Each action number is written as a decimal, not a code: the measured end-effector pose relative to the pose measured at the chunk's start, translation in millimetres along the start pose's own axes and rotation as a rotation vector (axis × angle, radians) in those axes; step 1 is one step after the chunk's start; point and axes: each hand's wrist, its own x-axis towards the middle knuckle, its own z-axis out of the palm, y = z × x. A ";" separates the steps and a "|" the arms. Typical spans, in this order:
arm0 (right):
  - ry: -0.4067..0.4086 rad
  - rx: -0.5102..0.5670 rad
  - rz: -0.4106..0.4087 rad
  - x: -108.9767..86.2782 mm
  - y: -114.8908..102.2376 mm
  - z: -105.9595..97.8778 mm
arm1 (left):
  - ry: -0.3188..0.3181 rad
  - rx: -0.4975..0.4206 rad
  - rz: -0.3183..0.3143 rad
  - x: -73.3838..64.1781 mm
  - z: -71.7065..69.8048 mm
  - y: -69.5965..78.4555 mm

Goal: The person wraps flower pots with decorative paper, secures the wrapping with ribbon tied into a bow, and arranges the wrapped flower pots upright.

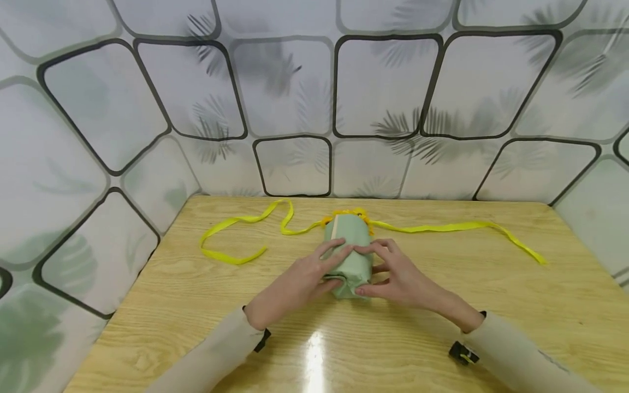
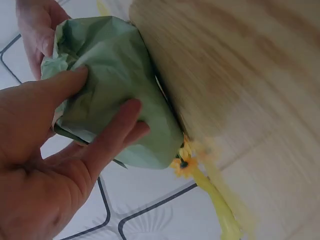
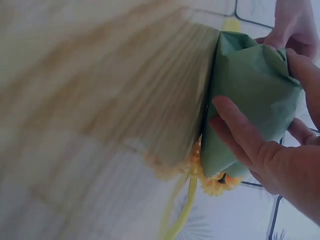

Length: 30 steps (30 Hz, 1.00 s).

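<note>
A package wrapped in pale green paper point(image 1: 356, 232) lies at the middle of the wooden table, its near end folded and crumpled. My left hand point(image 1: 300, 278) holds its left side, fingers spread over the top and thumb at the near end. On the other side, my right hand point(image 1: 405, 278) grips it with the thumb by the near-end fold. In the left wrist view, the left thumb presses the green paper point(image 2: 115, 60) close to the fold. Yellow-orange flowers point(image 3: 220, 185) poke out at the far end in the right wrist view. The package's contents are hidden.
A yellow ribbon point(image 1: 447, 226) stretches out to both sides from the package's far end; its left part curls back on the table. The wooden table point(image 1: 196, 327) meets a patterned cloth backdrop point(image 1: 290, 164) at the back and sides.
</note>
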 end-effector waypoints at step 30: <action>0.186 -0.121 -0.155 0.1 -22.2 -33.3 | 0.259 -0.230 0.120 18.1 -17.7 5.0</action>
